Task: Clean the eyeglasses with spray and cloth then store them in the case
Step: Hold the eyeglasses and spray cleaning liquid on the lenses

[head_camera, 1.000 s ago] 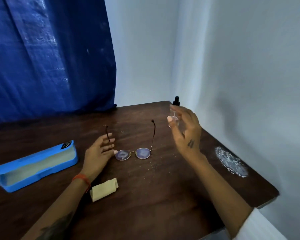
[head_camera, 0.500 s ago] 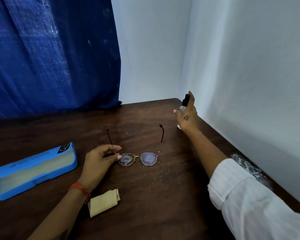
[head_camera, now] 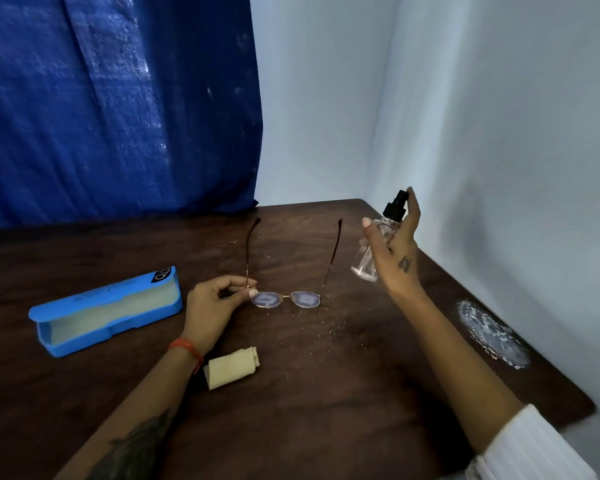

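Note:
The eyeglasses lie on the dark wooden table with both temples unfolded and pointing away from me. My left hand pinches the frame at its left hinge. My right hand holds a small clear spray bottle with a black pump top, lifted above the table to the right of the glasses, index finger near the pump. A folded beige cloth lies near my left wrist. The blue glasses case sits open at the left, its pale lining showing.
A blue curtain hangs behind the table and pale walls close in at the back and right. A white scuffed patch marks the table's right edge. Small specks are scattered on the wood in front of the glasses.
My right hand has lifted the spray bottle off the far right of the table and brought it nearer the glasses. My left hand keeps its pinch on the frame.

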Demonstrator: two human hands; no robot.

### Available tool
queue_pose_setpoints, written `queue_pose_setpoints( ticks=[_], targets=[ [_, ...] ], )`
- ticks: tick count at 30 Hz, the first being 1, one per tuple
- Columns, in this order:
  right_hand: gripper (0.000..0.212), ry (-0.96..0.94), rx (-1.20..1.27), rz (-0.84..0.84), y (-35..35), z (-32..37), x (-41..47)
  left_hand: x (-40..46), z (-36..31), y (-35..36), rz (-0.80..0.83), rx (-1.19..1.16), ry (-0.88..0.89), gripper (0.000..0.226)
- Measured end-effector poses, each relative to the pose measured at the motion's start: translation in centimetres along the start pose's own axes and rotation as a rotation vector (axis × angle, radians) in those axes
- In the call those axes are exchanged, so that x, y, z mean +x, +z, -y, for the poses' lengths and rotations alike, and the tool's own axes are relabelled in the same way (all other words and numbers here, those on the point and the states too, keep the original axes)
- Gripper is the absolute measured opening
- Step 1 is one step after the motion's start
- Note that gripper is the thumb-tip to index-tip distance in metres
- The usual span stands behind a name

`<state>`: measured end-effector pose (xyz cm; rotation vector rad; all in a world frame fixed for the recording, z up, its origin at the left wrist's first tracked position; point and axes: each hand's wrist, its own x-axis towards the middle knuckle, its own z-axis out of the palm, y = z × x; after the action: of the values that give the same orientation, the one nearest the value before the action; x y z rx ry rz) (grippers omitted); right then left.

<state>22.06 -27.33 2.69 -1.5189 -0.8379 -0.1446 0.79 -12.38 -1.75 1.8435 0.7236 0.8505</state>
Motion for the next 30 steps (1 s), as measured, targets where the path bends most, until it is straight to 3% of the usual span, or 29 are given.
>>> queue_pose_setpoints(
  ticks=[5, 10, 18, 22, 24, 30],
  targets=[
    [0.065, -0.114, 0.142, 0.007, 0.0, 3.9, -5.7, -1.8, -0.6, -1.2, -0.04, -0.043, -0.02, 0.013],
    [0.067, -0.158, 0.122, 0.283, 2.3, 5.2, -9.8, -3.8, -0.2, -3.3, -0.152, -0.027, -0.023, 0.014],
    [0.072, 0.079, 0.35, 0.52, 4.4, 5.3, -10.9, -4.9, 0.5, -4.1, -0.252, -0.097, -0.078, 0.016],
    [0.071, 0.113, 0.425, 0.536, 4.6, 5.1, -11.4, -4.4, 0.4, -3.9, -0.28, -0.08, -0.05, 0.017],
    [0.071, 0.094, 0.359, 0.503, 4.8, 5.1, -11.5, -4.2, 0.4, -3.9, -0.303, -0.049, -0.027, 0.017],
    [0.079, -0.271, -0.296, 0.3, 5.5, 5.2, -12.0, -4.0, -0.3, -3.4, -0.346, 0.036, 0.097, 0.015]
  ],
)
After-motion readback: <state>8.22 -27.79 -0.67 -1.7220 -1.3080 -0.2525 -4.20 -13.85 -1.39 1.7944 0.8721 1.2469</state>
